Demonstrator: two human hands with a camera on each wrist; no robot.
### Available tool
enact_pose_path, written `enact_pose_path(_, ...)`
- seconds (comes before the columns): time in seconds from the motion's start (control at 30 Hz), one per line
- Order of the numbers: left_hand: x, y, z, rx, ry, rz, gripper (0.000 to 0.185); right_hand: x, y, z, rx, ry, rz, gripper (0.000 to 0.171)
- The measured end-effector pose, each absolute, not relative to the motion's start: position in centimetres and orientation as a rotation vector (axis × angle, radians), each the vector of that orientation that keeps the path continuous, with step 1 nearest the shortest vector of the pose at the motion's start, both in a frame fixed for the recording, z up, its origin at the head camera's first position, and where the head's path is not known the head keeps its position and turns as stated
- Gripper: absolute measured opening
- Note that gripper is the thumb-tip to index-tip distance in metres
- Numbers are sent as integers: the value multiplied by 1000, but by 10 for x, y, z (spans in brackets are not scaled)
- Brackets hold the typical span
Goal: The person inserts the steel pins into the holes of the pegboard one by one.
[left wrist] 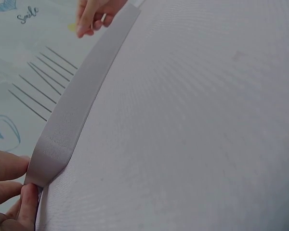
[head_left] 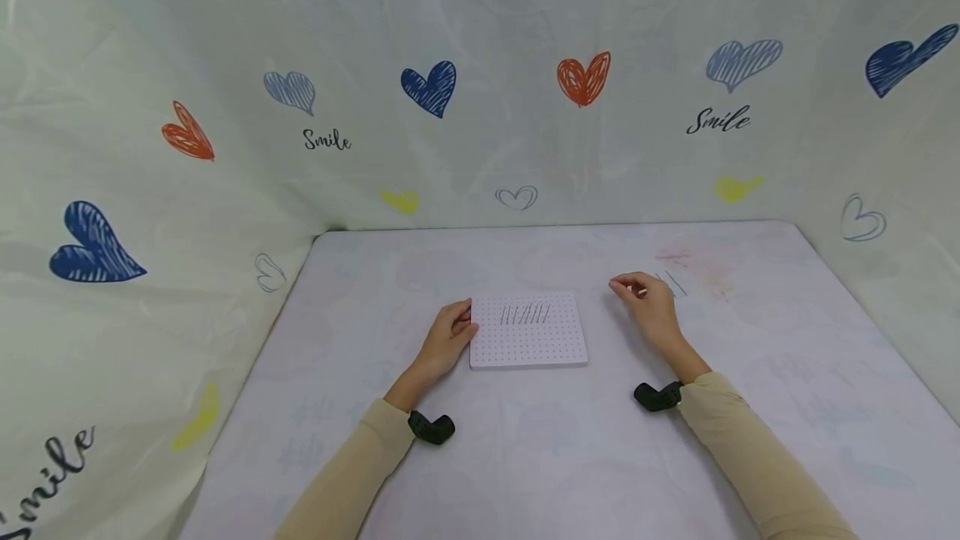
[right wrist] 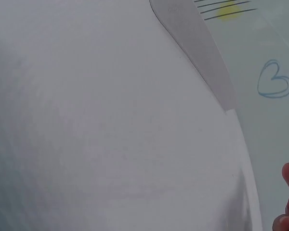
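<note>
A white board with a grid of small holes [head_left: 528, 348] lies on the table. Several thin dark pins [head_left: 525, 314] stand in a row in its upper part; in the left wrist view the pins [left wrist: 43, 82] rise from the board's top, two of them leaning together. My left hand [head_left: 444, 340] pinches the board's left edge between thumb and fingers. Right of the board, my right hand [head_left: 648, 304] is raised over the table with thumb and fingertips together; I cannot tell whether a pin is between them. Beside that hand lie loose thin pins [head_left: 676, 282].
The white table [head_left: 480, 457] carries faint reddish smudges [head_left: 690, 261] at its back right. A pale curtain with printed hearts [head_left: 480, 148] hangs behind and at both sides. Each wrist wears a black camera band, such as the right one [head_left: 657, 396].
</note>
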State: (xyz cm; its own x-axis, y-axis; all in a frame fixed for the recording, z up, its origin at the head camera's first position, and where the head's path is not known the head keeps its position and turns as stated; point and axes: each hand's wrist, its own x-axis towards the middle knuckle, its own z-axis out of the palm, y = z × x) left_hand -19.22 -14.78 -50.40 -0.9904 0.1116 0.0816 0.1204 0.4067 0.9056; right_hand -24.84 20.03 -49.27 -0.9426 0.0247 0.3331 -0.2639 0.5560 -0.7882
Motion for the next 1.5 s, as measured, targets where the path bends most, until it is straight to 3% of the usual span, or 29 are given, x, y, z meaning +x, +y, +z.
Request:
enact_pose_path(0.87,-190,-149,-502,-211,-2631,-1703,51,-264,244,-500,-248,-2350,1367,23)
enact_pose_path(1.5,-191,-148,-502,-221,-2641,-1685,51,-272,257,-507,-321,-2384,1306,20)
